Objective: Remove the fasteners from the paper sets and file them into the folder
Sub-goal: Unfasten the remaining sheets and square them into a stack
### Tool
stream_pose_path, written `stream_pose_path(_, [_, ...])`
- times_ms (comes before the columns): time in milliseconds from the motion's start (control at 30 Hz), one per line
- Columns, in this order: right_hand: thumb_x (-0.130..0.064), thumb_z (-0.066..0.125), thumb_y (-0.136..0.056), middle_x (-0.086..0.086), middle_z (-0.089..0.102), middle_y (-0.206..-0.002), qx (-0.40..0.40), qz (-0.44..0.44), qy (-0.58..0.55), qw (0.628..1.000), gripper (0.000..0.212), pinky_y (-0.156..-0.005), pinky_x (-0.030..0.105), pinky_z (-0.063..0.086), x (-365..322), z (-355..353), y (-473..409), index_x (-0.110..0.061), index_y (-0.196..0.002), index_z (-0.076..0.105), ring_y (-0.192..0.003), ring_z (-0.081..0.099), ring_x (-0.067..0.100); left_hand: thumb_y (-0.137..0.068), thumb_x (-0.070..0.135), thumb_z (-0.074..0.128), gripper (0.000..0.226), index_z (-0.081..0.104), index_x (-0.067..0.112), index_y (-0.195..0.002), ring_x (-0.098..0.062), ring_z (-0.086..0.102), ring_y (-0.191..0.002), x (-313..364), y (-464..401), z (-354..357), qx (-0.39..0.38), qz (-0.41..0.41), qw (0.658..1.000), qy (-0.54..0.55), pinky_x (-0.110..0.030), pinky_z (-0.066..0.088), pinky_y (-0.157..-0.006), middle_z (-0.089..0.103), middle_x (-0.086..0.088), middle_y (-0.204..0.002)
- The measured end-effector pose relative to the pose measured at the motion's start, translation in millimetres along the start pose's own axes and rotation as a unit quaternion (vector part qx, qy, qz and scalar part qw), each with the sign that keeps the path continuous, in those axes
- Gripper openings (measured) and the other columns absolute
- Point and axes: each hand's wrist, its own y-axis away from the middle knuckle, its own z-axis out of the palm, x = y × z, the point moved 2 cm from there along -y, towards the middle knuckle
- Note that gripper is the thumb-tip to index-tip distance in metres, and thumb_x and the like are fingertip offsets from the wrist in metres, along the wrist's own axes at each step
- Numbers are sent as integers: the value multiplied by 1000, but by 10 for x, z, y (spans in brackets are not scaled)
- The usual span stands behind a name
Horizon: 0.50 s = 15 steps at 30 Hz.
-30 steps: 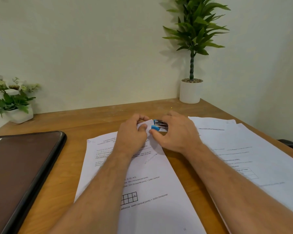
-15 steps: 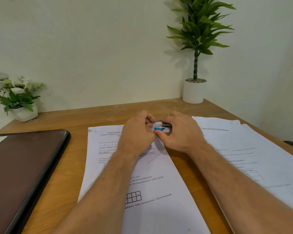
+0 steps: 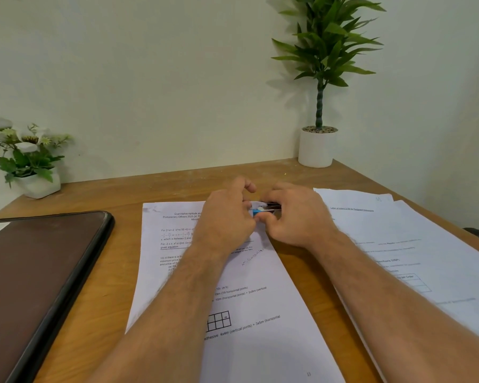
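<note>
A printed paper set (image 3: 249,305) lies in the middle of the wooden desk. At its top right corner my right hand (image 3: 296,217) grips a small blue and metal staple remover (image 3: 263,210). My left hand (image 3: 227,217) pinches the paper corner right beside the tool's jaws; the corner itself is hidden behind my fingers. A second pile of paper sets (image 3: 415,255) lies to the right. The dark brown folder (image 3: 31,272) lies closed at the left.
A white pot with white flowers (image 3: 25,158) stands at the back left. A tall green plant in a white pot (image 3: 317,145) stands at the back right. Bare desk (image 3: 116,277) shows between the folder and the middle paper set.
My hands stay at the paper's top right corner with the staple remover. My left fingers have shifted slightly, the forefinger lifting. The camera view has drifted a little.
</note>
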Motion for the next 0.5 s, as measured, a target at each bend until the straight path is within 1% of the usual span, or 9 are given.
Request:
stream_pose_path(133, [-47,60,-78,-14,50,-76,4,4,-3,1000,28,-60,28,36,17,12,-2,-26,-92,74,-73,48,11,-89,8,66,37,54,24,-120,-8,59,-86,9,-9,13,3,1,1000,-9,-17,44,-70,68,2,-101])
stream_pose_path(233, [-48,56,-77,-14,52,-78,3,3,-11,1000,34,-61,28,35,1,20,-6,-26,-95,75,-73,47,9,-90,9,65,39,55,24,-125,-13,62,-91,-8,-13,16,0,-14,1000,-20,-25,51,-77,70,0,-102])
stream_pose_path(267, [-48,56,-77,-13,54,-78,5,2,-12,1000,35,-60,28,35,-8,19,-7,-26,-96,75,-72,47,10,-92,9,63,37,58,23,-126,-14,62,-94,-14,-11,13,-5,-13,1000,-28,-27,54,-81,70,0,-105])
stream_pose_path(333, [-47,59,-79,-9,58,-80,1,1,-4,1000,33,-60,29,37,-18,20,-14,-26,-98,76,-73,50,12,-94,9,58,34,64,20,-125,-15,62,-97,-23,-9,9,-13,-1,999,-38,-32,55,-87,71,-1,-108])
stream_pose_path(500, [-44,60,-82,-8,53,-76,-7,1,7,1000,27,-58,29,38,-24,20,-34,-25,-94,75,-70,48,12,-92,7,57,34,70,21,-121,-14,62,-98,-21,3,-9,-14,9,1000,-24,-30,53,-88,73,0,-108])
